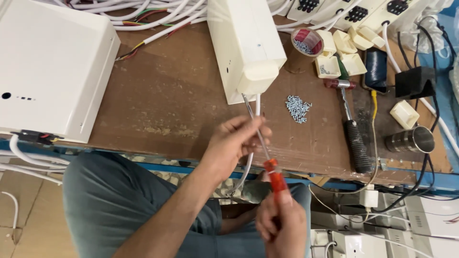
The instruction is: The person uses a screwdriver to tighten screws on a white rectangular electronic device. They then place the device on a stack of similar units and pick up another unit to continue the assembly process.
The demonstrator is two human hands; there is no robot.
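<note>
Low centre of the frame: a screwdriver with a red handle and a thin metal shaft, slanting up and left toward the underside of a white plastic box. Right hand at the bottom edge, fingers wrapped shut around the red handle. Left hand just above it, fingertips pinched together on the shaft, with a white cable dropping from the box past the palm and over the table's front edge. Box itself upright at upper centre, a rounded cap on its lower end, resting on a worn brown wooden table. Just right of the box, a loose heap of small silver screws bare on the wood. Further right, a hammer with a black grip, lying head-up. Above the heap, a roll of tape on its side holding more small screws in its core, and beside it a small cream tray with a few screws inside; other cream caps nearby, contents not discernible. Far right, a steel cup tipped on its side, mouth to the right, inside hidden. Upper left, a large white metal cabinet. Along the top edge, bundled white cables with coloured cores.
</note>
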